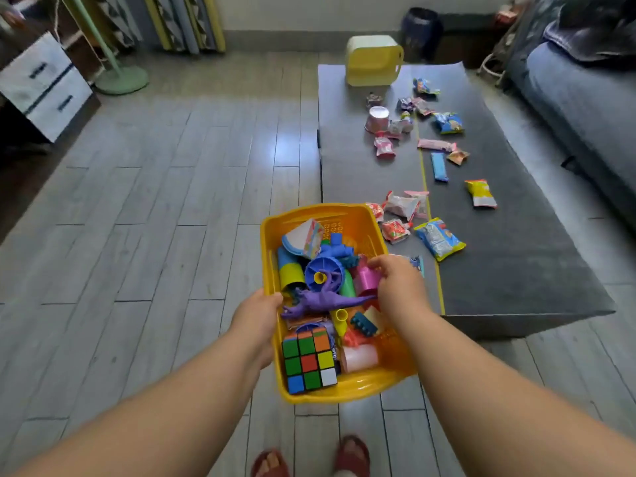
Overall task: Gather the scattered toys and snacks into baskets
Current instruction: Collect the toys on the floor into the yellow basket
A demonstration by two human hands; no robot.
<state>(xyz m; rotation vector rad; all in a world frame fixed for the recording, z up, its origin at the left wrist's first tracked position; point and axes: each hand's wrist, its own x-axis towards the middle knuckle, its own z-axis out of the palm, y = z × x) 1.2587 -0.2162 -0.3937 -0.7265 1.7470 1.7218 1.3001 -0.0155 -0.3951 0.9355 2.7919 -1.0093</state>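
basket [311,211]: long axis points away | left hand [257,323], right hand [401,287] grip its sides

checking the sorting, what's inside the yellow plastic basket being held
Toys: a multicoloured puzzle cube, a purple plastic dinosaur, a blue plastic wheel, coloured tubes and building blocks. They pile up, so whatever lies beneath them on the floor of the yellow plastic basket is hidden.

We hold both bare forearms out forward and down, nearly parallel. Our left hand [258,325] grips the basket [344,390] at its left rim, thumb hooked over the edge, the other fingers out of sight. Our right hand [401,287] curls over the right rim, knuckles up, fingertips bent inward.
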